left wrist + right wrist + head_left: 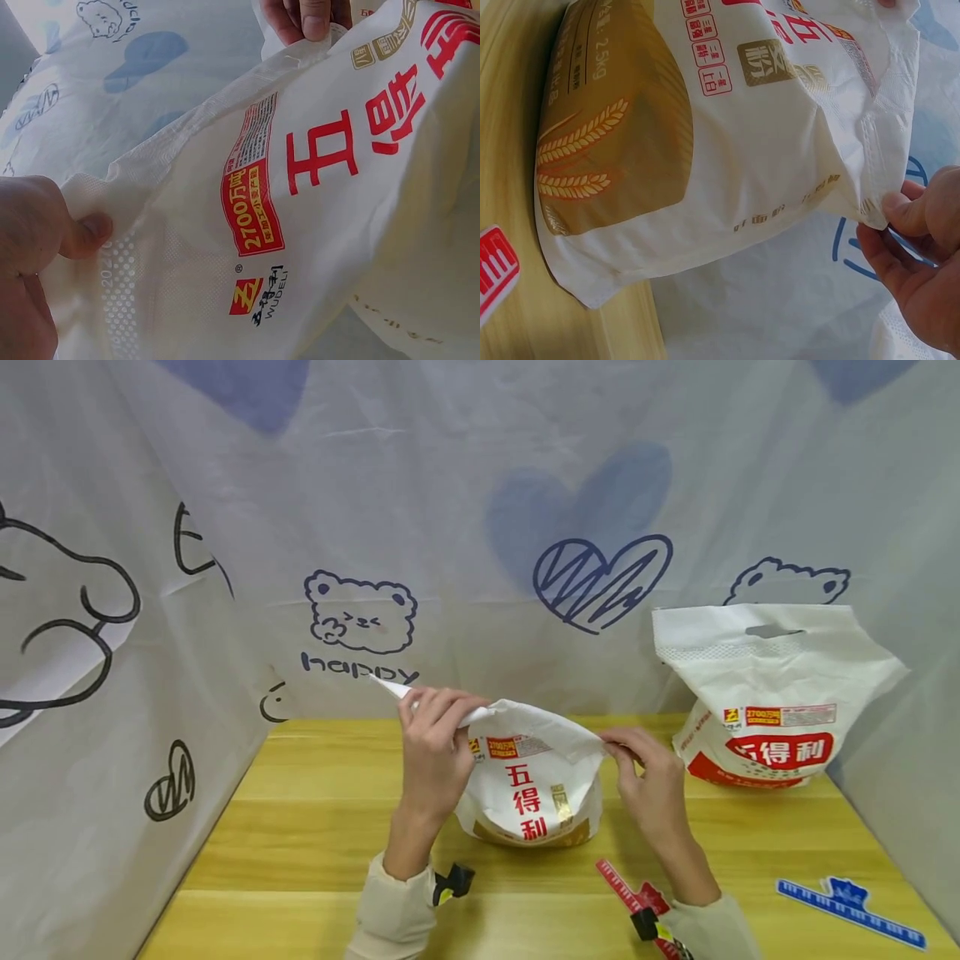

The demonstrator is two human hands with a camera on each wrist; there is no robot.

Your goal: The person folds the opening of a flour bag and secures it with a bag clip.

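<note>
"五得利", "WUDELI", "2700万吨" and "2.5kg" on front bag (pixel 531 783), "五得利" on rear bag (pixel 780 693), "happy" on backdrop (pixel 465 568)

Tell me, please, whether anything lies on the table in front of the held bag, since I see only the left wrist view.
Observer: Yes, a red clip, partly hidden from the head camera.
Operator: Thank you; is there another clip?
Observer: Yes, a blue clip lies farther right on the table.
Operator: And what is printed low on the held bag?
Observer: The right wrist view shows ears of wheat on a brown panel.
</note>
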